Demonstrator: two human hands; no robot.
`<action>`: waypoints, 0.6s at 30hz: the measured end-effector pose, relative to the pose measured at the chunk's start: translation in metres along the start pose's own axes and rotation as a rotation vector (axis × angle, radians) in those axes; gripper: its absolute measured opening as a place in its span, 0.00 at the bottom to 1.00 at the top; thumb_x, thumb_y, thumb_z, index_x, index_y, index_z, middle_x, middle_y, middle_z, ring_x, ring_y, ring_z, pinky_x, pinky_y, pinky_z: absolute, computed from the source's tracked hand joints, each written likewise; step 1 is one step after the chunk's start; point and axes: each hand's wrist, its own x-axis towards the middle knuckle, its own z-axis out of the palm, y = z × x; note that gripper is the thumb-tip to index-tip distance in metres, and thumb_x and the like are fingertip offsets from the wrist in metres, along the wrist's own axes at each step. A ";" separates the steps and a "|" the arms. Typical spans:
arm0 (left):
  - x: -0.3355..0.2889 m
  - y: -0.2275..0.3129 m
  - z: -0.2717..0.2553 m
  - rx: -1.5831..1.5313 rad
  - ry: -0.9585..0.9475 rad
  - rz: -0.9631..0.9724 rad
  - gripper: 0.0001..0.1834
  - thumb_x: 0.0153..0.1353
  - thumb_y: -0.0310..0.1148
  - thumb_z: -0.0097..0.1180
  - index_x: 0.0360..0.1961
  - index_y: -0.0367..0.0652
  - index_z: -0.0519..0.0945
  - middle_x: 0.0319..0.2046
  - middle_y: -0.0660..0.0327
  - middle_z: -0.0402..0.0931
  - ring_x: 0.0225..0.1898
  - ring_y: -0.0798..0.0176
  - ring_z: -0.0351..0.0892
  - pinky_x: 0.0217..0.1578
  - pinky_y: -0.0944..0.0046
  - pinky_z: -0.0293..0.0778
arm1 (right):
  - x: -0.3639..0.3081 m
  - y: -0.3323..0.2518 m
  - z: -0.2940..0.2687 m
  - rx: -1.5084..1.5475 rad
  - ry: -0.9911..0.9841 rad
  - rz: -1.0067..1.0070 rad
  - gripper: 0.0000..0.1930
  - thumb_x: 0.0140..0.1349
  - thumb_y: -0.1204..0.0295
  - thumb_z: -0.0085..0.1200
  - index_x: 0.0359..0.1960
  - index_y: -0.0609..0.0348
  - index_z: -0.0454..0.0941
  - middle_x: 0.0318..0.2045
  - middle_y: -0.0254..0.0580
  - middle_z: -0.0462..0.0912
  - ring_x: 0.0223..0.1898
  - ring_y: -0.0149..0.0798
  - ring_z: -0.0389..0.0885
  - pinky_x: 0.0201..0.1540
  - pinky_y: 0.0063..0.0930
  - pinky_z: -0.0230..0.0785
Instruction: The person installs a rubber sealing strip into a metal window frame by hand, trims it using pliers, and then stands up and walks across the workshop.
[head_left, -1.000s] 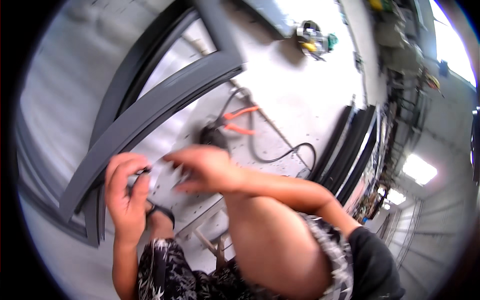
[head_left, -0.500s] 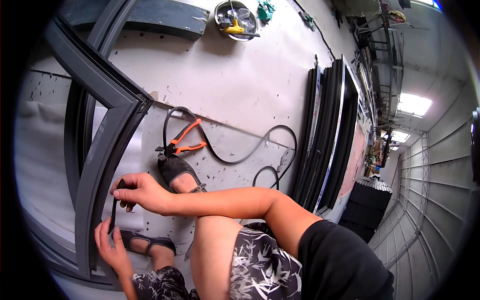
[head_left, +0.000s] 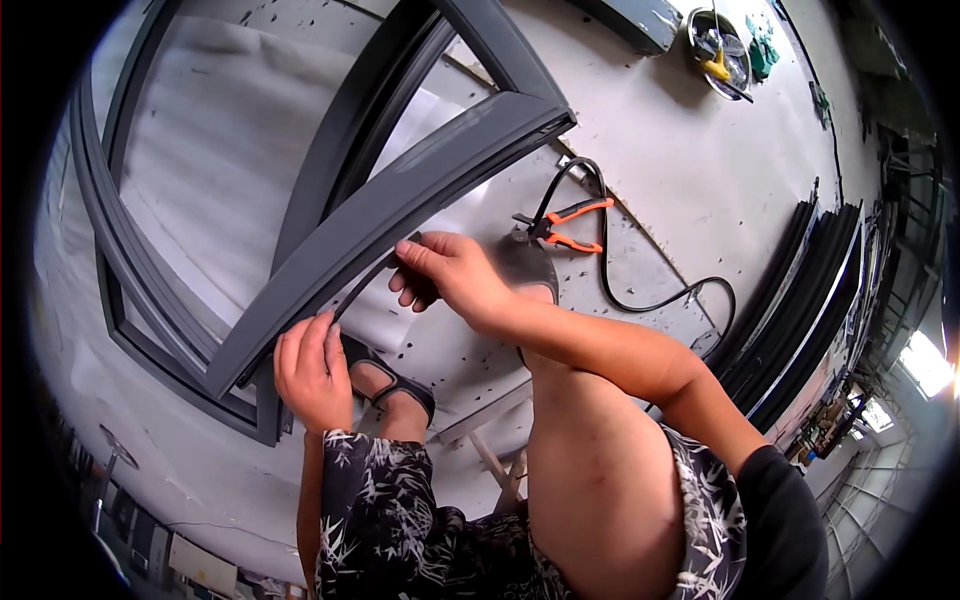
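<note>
A dark grey window or door frame (head_left: 392, 176) stands in front of me, its corner jutting to the upper right. My right hand (head_left: 445, 275) pinches a thin black rubber sealing strip (head_left: 362, 286) between thumb and fingers, just off the frame's near side. The strip runs down from there to my left hand (head_left: 312, 372), whose thumb and fingers hold it against the frame's lower edge. Beyond my right hand lie pliers (head_left: 560, 228) with orange and black handles, beside my shoe. A black strip or cable (head_left: 640, 306) curls across the floor from near them.
A metal bowl (head_left: 742, 72) holding a yellow-handled tool stands at the upper right, near a green cloth (head_left: 763, 48). Long black profiles (head_left: 800, 320) are stacked on the right. A grey beam (head_left: 640, 22) lies at the top. Small dark scraps dot the floor.
The view has swung left, so the frame, pliers and bowl sit farther right in the picture. Both hands still hold the black strip beside the frame.
</note>
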 end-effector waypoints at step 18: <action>-0.001 -0.006 0.026 -0.069 0.044 0.020 0.09 0.58 0.24 0.58 0.41 0.39 0.80 0.38 0.56 0.78 0.39 0.51 0.77 0.41 0.57 0.72 | 0.008 -0.008 0.005 -0.093 0.204 -0.050 0.17 0.68 0.60 0.51 0.30 0.64 0.75 0.19 0.39 0.78 0.17 0.31 0.76 0.19 0.23 0.68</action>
